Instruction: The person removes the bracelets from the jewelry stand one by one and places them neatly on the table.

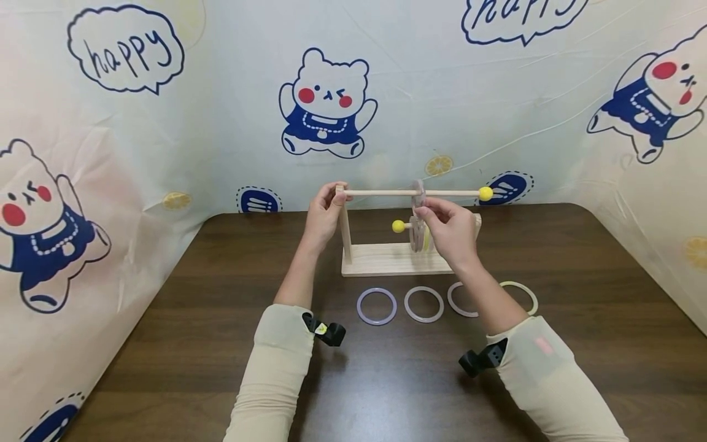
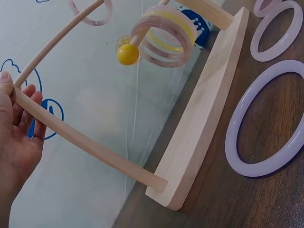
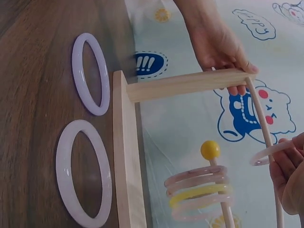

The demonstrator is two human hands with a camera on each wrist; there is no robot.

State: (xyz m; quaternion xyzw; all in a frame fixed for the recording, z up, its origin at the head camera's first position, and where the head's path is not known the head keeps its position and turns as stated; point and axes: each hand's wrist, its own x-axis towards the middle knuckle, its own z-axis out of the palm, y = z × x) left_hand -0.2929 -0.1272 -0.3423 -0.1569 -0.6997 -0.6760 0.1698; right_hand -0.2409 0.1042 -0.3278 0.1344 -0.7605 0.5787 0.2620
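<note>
A wooden ring stand [image 1: 375, 263] has two level rods, each tipped with a yellow ball. My left hand [image 1: 323, 216] grips the top of its left post [image 2: 90, 145], thumb in front and fingers behind. Around the upper rod [image 1: 381, 193] hangs a pale pinkish ring [image 3: 260, 156], which my right hand [image 1: 452, 230] pinches between thumb and fingers, partway along the rod. Below, the shorter rod carries several rings, among them a yellow ring [image 3: 199, 192] and a mauve ring [image 3: 194, 175]. In the head view my right hand and forearm hide part of the stand's right side.
On the brown table [image 1: 375, 393], in front of the stand, a row of loose rings lies flat: a purple ring [image 1: 359, 316], a pale lilac ring [image 1: 407, 312], a pinkish ring [image 1: 452, 304] partly behind my right forearm, and a yellow-green ring [image 1: 534, 299]. A printed cloth backdrop [image 1: 420, 110] stands behind.
</note>
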